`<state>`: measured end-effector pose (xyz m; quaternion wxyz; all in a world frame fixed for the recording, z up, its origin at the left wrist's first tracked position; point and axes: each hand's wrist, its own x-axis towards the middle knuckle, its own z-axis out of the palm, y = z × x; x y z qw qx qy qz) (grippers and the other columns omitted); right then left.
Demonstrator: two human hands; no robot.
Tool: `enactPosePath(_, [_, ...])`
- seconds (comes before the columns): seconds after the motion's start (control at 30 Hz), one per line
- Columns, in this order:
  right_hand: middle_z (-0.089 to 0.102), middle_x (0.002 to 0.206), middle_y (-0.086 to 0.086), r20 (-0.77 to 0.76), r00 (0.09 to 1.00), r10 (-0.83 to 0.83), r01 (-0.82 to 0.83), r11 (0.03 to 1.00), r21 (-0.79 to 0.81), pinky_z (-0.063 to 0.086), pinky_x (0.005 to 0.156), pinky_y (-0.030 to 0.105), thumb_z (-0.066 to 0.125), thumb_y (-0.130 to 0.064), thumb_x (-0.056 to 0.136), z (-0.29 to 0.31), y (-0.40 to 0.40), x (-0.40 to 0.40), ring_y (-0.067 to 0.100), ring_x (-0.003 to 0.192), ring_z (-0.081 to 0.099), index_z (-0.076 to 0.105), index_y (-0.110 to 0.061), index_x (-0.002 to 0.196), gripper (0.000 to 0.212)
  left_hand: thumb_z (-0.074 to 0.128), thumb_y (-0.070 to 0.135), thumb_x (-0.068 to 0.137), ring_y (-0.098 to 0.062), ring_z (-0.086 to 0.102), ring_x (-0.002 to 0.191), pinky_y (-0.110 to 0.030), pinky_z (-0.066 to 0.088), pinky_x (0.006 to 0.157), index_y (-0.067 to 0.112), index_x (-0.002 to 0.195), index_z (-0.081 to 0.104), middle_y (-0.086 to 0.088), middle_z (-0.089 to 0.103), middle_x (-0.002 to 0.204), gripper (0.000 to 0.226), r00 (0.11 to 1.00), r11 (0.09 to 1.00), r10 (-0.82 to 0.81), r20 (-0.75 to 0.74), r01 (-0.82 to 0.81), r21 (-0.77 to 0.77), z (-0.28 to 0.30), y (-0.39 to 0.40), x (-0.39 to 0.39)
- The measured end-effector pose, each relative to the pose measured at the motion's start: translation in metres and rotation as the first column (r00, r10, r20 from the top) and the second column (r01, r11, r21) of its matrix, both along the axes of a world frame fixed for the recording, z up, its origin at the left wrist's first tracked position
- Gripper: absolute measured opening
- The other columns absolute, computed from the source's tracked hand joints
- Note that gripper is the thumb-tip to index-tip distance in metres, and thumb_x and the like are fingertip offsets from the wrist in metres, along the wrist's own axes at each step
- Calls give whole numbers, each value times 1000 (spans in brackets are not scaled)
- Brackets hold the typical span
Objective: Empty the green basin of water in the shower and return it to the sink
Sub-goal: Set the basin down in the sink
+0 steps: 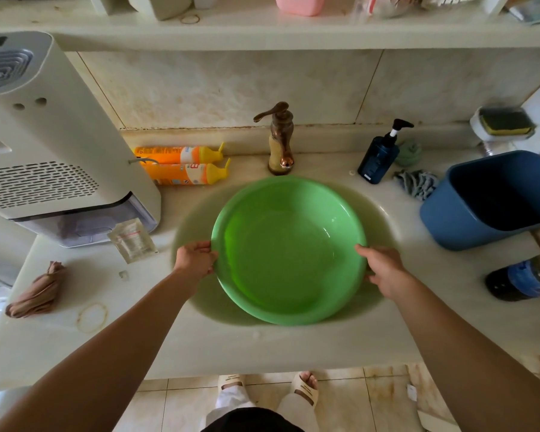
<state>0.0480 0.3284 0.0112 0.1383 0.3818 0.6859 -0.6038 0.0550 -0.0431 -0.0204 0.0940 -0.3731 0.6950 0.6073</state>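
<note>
A round green basin [289, 254] sits in the oval sink [384, 226] below a bronze faucet [279, 141]. Its inside looks glossy; I cannot tell whether water lies in it. My left hand [195, 258] grips the basin's left rim, fingers curled over the edge. On the opposite side my right hand [384, 269] grips the right rim, with the thumb on top and the fingers under the edge.
A white appliance [44, 145] stands on the counter at left, two orange bottles [181, 165] lie behind the sink. A blue bin [493, 201], a dark pump bottle [379, 155] and a dark plastic bottle [524, 279] crowd the right. A shelf [262, 29] runs overhead.
</note>
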Motion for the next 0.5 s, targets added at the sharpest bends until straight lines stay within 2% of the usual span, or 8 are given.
enactPosePath(0.07, [72,107,8,9,1000,20,-20,1000,-5,51,95,50,74,-20,84,-1,-1,-1,26,98,66,67,-15,85,9,66,-2,84,-20,62,73,-36,57,70,8,114,65,-1,68,91,32,1000,1000,6,9,-6,-6,-3,0,0])
enactPosePath(0.17, [73,111,10,25,999,38,-38,999,3,49,99,55,73,-21,85,-5,-1,-1,29,108,66,67,-15,84,8,65,-3,84,-20,60,69,-40,56,75,8,114,65,-2,70,93,32,1000,1000,13,21,-14,3,-7,-1,1])
enactPosePath(0.33, [74,107,9,32,999,35,-35,999,-3,51,92,48,71,-20,86,-12,0,-2,27,99,67,67,-15,84,6,66,-2,84,-15,60,67,-31,55,65,12,110,66,2,68,88,30,1000,1000,27,14,-26,-6,-8,1,1])
enactPosePath(0.43, [74,103,8,30,999,36,-36,999,-3,51,92,52,70,-19,87,-15,0,-3,27,97,68,68,-16,86,4,64,-3,84,-15,60,67,-30,52,61,13,109,65,2,68,87,29,999,999,37,5,-37,28,-8,1,2])
enactPosePath(0.5, [73,99,5,31,999,45,-45,999,-5,52,90,48,68,-19,89,-18,-1,-3,26,94,67,67,-17,87,3,64,-2,84,-16,62,69,-30,53,61,16,107,66,1,69,85,29,999,997,43,6,-44,60,-7,1,3])
